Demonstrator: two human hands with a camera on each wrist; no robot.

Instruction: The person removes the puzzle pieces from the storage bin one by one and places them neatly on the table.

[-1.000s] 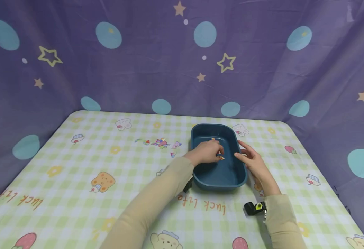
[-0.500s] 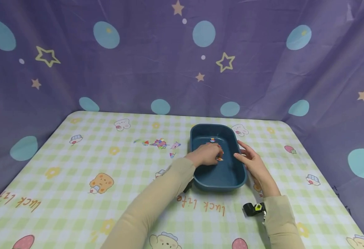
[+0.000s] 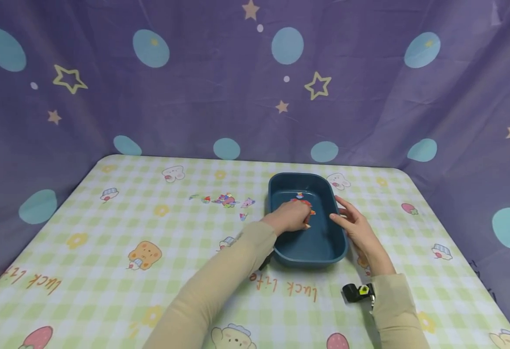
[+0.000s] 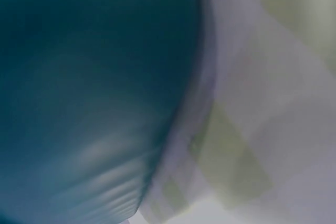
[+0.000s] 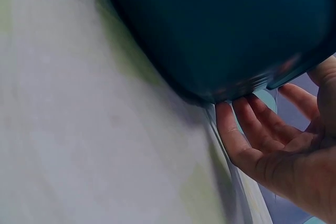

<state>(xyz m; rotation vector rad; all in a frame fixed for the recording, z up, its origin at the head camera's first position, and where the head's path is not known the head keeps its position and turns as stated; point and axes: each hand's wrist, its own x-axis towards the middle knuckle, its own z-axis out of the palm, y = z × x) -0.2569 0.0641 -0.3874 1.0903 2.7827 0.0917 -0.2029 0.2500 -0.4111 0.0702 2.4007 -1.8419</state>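
A dark blue plastic bin (image 3: 311, 249) lies lengthwise on the table, right of the middle. My left hand (image 3: 291, 214) reaches down inside it, knuckles up and fingers bent toward the floor. Small colourful cutouts, like stickers (image 3: 299, 196), lie in the bin beyond and beside its fingers; I cannot tell whether the fingers pinch one. The left wrist view has only the bin's outer wall (image 4: 94, 103) and the tablecloth. My right hand (image 3: 357, 230) holds the bin's right side, thumb at the rim. In the right wrist view its fingertips (image 5: 223, 109) touch the outer wall.
More colourful cutouts (image 3: 225, 200) lie left of the bin on the checked tablecloth (image 3: 106, 291), which has printed bears, fruit and lettering. A purple curtain (image 3: 220, 97) hangs behind the table. A black wrist device (image 3: 357, 292) sits by the right cuff.
My left hand has shifted slightly within the bin, its fingers lower and more tucked, and more of the cutouts there show. My right hand keeps its place on the bin.
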